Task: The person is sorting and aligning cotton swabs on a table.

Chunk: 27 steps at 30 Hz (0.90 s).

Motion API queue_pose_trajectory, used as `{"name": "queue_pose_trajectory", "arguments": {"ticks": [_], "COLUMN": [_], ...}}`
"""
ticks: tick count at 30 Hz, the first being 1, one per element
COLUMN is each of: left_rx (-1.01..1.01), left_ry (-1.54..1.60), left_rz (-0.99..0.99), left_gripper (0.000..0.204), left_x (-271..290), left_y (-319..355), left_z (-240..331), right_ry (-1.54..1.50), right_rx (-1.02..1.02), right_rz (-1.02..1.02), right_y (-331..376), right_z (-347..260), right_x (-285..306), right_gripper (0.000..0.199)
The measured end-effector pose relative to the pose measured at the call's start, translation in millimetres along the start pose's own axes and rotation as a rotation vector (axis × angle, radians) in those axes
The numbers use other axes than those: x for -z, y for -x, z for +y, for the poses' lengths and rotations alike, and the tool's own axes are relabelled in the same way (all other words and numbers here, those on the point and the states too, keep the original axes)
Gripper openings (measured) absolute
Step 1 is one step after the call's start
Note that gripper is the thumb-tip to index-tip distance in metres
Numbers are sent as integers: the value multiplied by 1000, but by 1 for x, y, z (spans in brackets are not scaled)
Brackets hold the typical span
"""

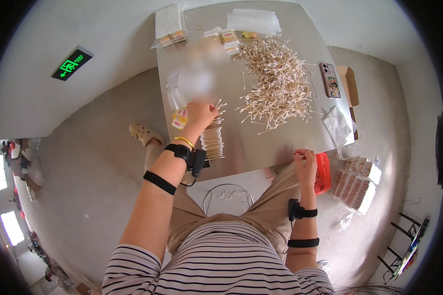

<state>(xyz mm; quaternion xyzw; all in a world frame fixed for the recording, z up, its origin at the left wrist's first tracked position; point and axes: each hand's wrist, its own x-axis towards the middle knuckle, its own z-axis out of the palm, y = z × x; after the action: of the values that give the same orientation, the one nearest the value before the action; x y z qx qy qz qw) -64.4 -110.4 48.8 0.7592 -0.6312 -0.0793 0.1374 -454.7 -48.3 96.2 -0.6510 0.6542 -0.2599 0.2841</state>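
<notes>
My left hand (200, 118) is over the left part of the metal table, with its fingers closed round cotton swabs (219, 106) whose tips stick out past them. Just nearer, a tidy row of cotton swabs (212, 142) lies side by side. Yellow-and-white printed cards (180, 118) rest left of that hand. At the table's front right edge is my right hand (306, 163), fingers curled together; anything inside them is too small to make out. A big loose heap of cotton swabs (275, 78) covers the table's right half.
Bundled swab packs (170, 24) stand at the far left, with clear plastic sleeves (253, 21) at the back. A phone (330, 80) lies near the right edge. A red bag (322, 173) hangs beside my right hand; stacked packs (357, 184) sit on the floor. A stool (227, 186) is below.
</notes>
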Motion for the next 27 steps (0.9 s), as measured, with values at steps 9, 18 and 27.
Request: {"name": "queue_pose_trajectory", "arguments": {"ticks": [9, 18, 27], "left_rx": [39, -191, -74], "left_ry": [123, 124, 188], "left_rz": [-210, 90, 76], "left_gripper": [8, 9, 9], "left_x": [23, 2, 1], "left_y": [-16, 13, 14], "left_z": [-16, -3, -12], "right_ry": [40, -139, -140], "right_rx": [31, 147, 126], "right_rz": [-72, -118, -166], "right_y": [3, 0, 7], "right_z": [-41, -48, -54], "right_x": [-3, -41, -47], "right_gripper": [13, 9, 8]}}
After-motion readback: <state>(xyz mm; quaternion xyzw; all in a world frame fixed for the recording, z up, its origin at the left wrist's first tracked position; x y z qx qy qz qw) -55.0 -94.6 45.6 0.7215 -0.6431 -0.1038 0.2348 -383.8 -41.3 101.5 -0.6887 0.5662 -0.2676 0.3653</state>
